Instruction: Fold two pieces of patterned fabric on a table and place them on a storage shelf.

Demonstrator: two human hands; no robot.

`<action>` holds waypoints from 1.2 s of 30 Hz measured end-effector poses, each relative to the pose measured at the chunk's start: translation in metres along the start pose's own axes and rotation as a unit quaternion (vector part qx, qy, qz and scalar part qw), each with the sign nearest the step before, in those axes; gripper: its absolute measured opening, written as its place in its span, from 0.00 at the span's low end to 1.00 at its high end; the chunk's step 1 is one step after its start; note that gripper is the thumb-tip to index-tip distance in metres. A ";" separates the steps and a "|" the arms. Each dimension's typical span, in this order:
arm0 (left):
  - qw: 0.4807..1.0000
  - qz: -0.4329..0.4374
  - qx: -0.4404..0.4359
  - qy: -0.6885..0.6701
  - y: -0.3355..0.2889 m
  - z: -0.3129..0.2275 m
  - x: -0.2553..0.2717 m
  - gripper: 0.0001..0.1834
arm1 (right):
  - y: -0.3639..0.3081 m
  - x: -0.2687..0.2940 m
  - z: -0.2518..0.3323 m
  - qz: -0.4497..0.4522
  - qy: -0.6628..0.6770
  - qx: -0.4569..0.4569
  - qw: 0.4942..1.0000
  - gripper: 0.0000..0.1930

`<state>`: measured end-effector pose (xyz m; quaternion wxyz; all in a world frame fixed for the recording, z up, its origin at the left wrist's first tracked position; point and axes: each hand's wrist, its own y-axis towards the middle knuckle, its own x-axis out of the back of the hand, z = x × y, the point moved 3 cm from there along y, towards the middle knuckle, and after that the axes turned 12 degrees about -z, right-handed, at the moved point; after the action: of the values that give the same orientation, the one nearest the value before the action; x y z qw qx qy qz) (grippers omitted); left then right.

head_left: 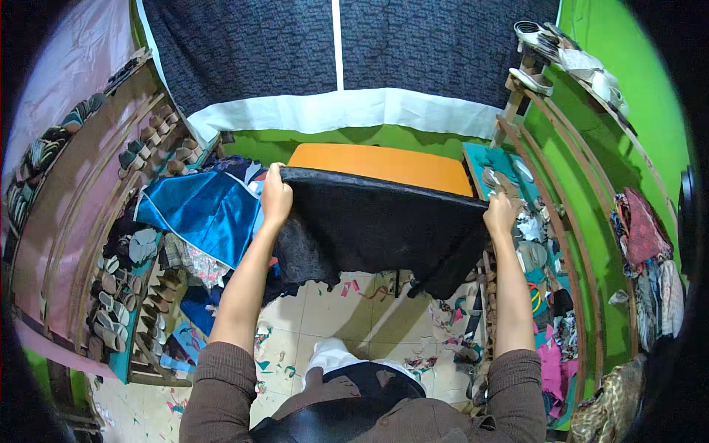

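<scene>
A wide piece of black cloth [391, 232] hangs stretched between my two hands in front of me. Its top edge is nearly straight, sloping slightly down to the right, and its lower edge is ragged. My left hand [275, 198] is closed on the top left corner, while my right hand [501, 215] grips the top right corner. Just beyond the cloth lies a flat orange surface [380, 156], partly hidden by it. Shiny blue fabric [203, 210] with a pale edge lies left of my left hand.
Wooden racks with several shoes stand left [111, 317] and right [532, 251]. Fabric scraps [425, 362] litter the tiled floor [336, 310]. A dark curtain [244, 52] with a white lower band hangs at the back. Crumpled cloths [642, 236] hang at the far right.
</scene>
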<state>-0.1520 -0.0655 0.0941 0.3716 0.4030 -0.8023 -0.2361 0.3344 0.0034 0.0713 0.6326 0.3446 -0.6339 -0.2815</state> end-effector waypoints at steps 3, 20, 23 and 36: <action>1.000 -0.016 -0.007 0.026 0.011 0.025 -0.004 0.20 | -0.007 -0.024 0.001 0.063 -0.018 -0.063 0.996 0.05; 0.989 0.078 0.054 0.117 0.132 0.119 -0.221 0.17 | 0.080 -0.231 -0.007 0.024 -0.088 -0.037 0.995 0.04; 0.974 0.145 0.066 0.159 0.144 0.146 -0.261 0.18 | 0.102 -0.275 0.003 0.061 -0.101 -0.069 0.991 0.06; 0.919 0.233 -0.009 0.318 0.168 0.208 -0.384 0.14 | 0.151 -0.440 0.045 0.304 -0.012 -0.119 0.945 0.14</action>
<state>-0.2414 0.3616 -0.0754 0.6549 0.2554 -0.7111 -0.0096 0.2608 0.4400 -0.0778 0.7167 0.0541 -0.6781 -0.1538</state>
